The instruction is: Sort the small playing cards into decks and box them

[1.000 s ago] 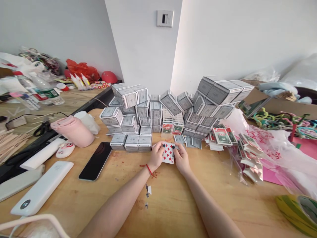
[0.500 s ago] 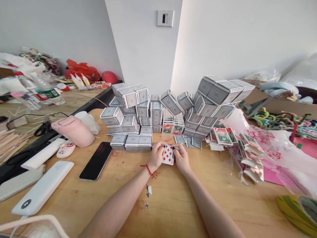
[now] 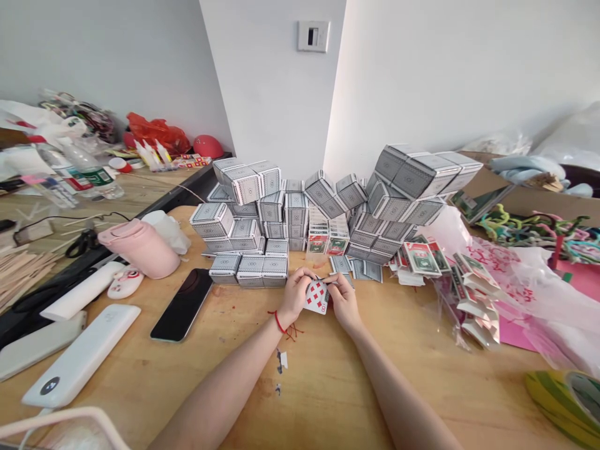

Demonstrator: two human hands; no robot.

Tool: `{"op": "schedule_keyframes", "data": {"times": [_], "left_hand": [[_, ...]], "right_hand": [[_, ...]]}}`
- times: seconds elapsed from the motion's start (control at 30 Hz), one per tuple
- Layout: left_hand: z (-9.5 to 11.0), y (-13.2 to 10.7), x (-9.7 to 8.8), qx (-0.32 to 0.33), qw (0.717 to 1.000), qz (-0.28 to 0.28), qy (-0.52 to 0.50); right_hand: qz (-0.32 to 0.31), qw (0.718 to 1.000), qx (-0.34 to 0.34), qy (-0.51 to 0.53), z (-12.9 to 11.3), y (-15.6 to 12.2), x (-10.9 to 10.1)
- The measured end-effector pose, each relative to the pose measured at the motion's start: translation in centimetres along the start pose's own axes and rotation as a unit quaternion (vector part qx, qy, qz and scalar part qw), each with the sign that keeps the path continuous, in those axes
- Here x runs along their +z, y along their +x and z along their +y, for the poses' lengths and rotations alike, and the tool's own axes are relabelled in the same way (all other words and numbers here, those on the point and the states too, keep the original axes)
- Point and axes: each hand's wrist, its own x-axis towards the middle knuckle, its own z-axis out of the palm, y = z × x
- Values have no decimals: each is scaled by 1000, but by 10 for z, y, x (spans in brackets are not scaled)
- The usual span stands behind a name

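Note:
Between my two hands is a playing card (image 3: 316,296), an eight of diamonds with its face toward me. My left hand (image 3: 297,292), with a red string bracelet at the wrist, pinches its left upper edge. My right hand (image 3: 343,300) grips the upper right corner with thumb and finger. Whether more cards lie behind it I cannot tell. Just beyond my hands are several loose grey-backed cards (image 3: 366,270) lying flat. Behind them stand two green-and-red card boxes (image 3: 337,242), among stacked blocks folded from grey-backed cards (image 3: 262,265).
A black phone (image 3: 182,305), a white power bank (image 3: 80,356) and a pink cup (image 3: 139,247) lie on the left. Opened card boxes (image 3: 475,294) and plastic bags are on the right. A yellow tape roll (image 3: 562,400) sits at the near right.
The top of the card has tipped or bent slightly under my fingers, so less of its upper part shows. Both hands stay in nearly the same place.

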Motion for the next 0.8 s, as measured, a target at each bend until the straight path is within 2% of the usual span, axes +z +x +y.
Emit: {"op": "schedule_keyframes", "data": {"times": [0.1, 0.27, 0.37, 0.47, 0.63, 0.8], "left_hand": [[3, -3, 1, 36, 998, 10, 43], [9, -11, 2, 119, 987, -20, 108], [11, -13, 2, 148, 980, -23, 129], [12, -13, 0, 151, 979, -20, 132], [13, -13, -2, 127, 983, -30, 125], [14, -12, -4, 104, 988, -35, 105]], "right_hand": [[-1, 996, 53, 70, -2, -1, 0], [12, 978, 153, 141, 1, 5, 1], [-36, 966, 190, 172, -1, 8, -2], [-98, 949, 224, 199, -7, 8, -8], [-125, 948, 221, 190, -9, 6, -12], [-76, 977, 157, 122, 3, 7, -9]]}}
